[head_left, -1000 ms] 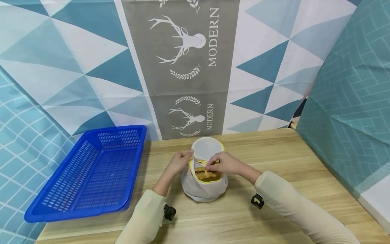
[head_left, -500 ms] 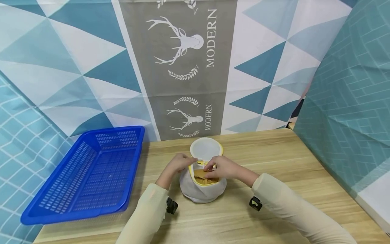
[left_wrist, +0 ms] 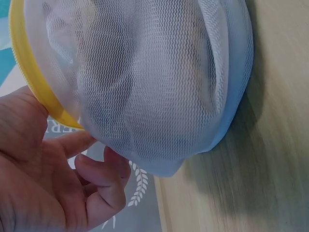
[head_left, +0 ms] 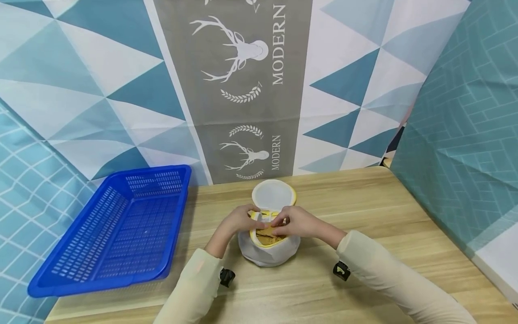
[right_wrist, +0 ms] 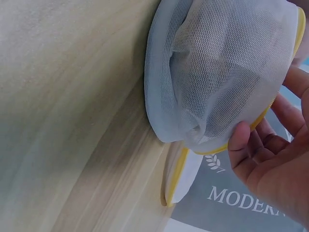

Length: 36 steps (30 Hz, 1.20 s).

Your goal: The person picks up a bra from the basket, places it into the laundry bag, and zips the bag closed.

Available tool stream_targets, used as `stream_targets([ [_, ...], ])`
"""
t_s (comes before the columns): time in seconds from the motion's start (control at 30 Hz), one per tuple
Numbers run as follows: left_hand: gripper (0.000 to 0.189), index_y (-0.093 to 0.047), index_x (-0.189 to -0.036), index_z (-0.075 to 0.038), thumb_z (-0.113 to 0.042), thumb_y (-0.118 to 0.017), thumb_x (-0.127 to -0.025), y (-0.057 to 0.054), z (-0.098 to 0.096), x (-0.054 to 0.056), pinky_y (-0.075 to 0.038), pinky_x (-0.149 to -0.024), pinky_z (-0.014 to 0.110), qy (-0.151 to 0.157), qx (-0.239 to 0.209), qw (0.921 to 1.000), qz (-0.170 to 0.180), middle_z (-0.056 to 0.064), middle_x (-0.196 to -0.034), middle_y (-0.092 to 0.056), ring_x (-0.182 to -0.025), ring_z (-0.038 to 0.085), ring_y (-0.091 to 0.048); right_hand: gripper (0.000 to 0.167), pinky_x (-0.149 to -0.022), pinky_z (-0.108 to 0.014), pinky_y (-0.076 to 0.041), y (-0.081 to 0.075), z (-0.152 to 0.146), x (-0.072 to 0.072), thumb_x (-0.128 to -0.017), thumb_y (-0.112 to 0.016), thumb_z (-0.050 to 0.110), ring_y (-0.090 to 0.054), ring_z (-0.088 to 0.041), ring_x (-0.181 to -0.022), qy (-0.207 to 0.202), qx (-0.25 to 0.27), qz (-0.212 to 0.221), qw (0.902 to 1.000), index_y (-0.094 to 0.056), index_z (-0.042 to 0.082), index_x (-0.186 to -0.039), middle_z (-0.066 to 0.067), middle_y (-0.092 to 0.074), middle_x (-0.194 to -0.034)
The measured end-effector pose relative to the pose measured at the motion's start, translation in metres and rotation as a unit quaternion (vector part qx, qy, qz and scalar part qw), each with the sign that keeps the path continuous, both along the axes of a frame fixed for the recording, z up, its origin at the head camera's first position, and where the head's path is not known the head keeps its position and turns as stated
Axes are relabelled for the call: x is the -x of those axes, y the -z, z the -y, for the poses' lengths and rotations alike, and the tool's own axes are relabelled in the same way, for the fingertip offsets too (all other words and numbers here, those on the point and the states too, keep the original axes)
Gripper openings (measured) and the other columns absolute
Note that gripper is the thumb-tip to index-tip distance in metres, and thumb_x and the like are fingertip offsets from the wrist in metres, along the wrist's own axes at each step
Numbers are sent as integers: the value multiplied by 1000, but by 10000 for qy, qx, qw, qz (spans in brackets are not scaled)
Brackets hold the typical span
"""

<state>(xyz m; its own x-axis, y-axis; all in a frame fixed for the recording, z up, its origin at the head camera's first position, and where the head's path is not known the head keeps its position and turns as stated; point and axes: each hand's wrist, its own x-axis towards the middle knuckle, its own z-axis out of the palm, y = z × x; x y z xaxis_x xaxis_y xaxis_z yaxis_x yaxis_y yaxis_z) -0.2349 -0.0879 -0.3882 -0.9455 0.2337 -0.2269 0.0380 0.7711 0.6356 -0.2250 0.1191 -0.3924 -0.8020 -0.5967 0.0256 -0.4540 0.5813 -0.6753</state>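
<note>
A white mesh laundry bag [head_left: 269,257] with a yellow zip edge stands on the table, its round lid [head_left: 274,196] folded back toward the wall. Inside lies a mustard-coloured cloth-like item [head_left: 265,239], seen through the opening. My left hand [head_left: 239,219] grips the left rim, thumb reaching into the opening. In the left wrist view, that hand's other fingers curl below the yellow edge [left_wrist: 36,87]. My right hand [head_left: 301,222] reaches over the right rim, thumb and forefinger pinching at the item. Its little finger [right_wrist: 240,133] touches the mesh outside; the bag hides its fingertips in the right wrist view.
A blue plastic basket [head_left: 125,234] with slotted sides stands on the left of the wooden table [head_left: 344,198]. Patterned cloth [head_left: 247,103] hangs behind the table, with more sheets at both sides. A black wrist camera [head_left: 341,270] hangs under the right sleeve.
My left hand has shifted from pinching the raised rim near the lid down over the left rim, thumb now inside. The right hand stays at the opening; the bag's front sits lower.
</note>
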Motion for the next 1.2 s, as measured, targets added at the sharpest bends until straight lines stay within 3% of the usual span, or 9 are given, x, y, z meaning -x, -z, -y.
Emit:
stream_targets([
  [0.2,70,-52,-127,-5,-35,-80,-71,0,0,0,-48,-86,44,-152,-99,9998,119,16,-121,-59,-107,31,-58,16,-71,-29,-48,5,-7,2,-85,-68,24,-57,-17,-85,749,310,-169,9966,-72,13,-95,-2,-63,-95],
  [0.37,69,-53,-126,-5,-35,-81,-71,2,1,-1,-47,-88,44,-211,-117,9996,163,15,-120,-59,-107,30,-57,29,-81,-40,-49,11,-13,3,-88,-64,27,-57,-28,-99,1247,-28,57,9922,-67,8,-109,-13,-59,-111],
  [0.53,67,-53,-128,-9,-34,-80,-72,4,0,-3,-44,-94,47,-89,-87,9999,110,16,-126,-57,-114,33,-54,40,-83,-41,-48,12,-15,3,-91,-56,39,-57,-28,-107,1178,-574,727,9887,-63,11,-119,-14,-60,-119],
  [0.67,66,-51,-132,-13,-32,-78,-75,4,-1,-4,-40,-99,50,102,-4,9999,54,16,-133,-53,-122,35,-49,41,-78,-35,-48,14,-12,3,-91,-53,45,-57,-20,-100,1149,-737,1101,9845,-63,15,-117,-8,-63,-115],
  [0.8,50,-57,-124,-13,-27,-75,-79,4,-3,-6,-42,-97,48,406,101,9991,-37,15,-131,-55,-120,33,-51,36,-63,-29,-44,16,-9,2,-94,-51,44,-55,-14,-77,1299,-575,1159,9831,-65,14,-108,-3,-64,-95],
  [0.93,24,-66,-104,-14,-21,-73,-81,5,-5,-7,-47,-82,37,591,169,9981,-35,10,-119,-62,-101,22,-57,29,-54,-27,-38,18,-3,0,-97,-49,36,-47,-13,-61,1413,-310,1020,9842,-67,14,-94,0,-56,-73],
  [1.03,17,-68,-96,-14,-17,-74,-80,6,-7,-7,-46,-75,31,623,200,9979,-28,8,-112,-64,-91,18,-56,28,-59,-27,-40,20,3,-1,-95,-52,35,-49,-12,-65,1345,-311,859,9867,-68,13,-94,1,-61,-79],
  [1.2,32,-68,-106,-5,-12,-77,-76,9,-7,-7,-47,-82,35,672,175,9976,-37,12,-116,-63,-97,21,-56,35,-78,-34,-50,24,10,-1,-89,-61,36,-61,-18,-90,883,-464,545,9935,-68,9,-109,-6,-69,-105],
])
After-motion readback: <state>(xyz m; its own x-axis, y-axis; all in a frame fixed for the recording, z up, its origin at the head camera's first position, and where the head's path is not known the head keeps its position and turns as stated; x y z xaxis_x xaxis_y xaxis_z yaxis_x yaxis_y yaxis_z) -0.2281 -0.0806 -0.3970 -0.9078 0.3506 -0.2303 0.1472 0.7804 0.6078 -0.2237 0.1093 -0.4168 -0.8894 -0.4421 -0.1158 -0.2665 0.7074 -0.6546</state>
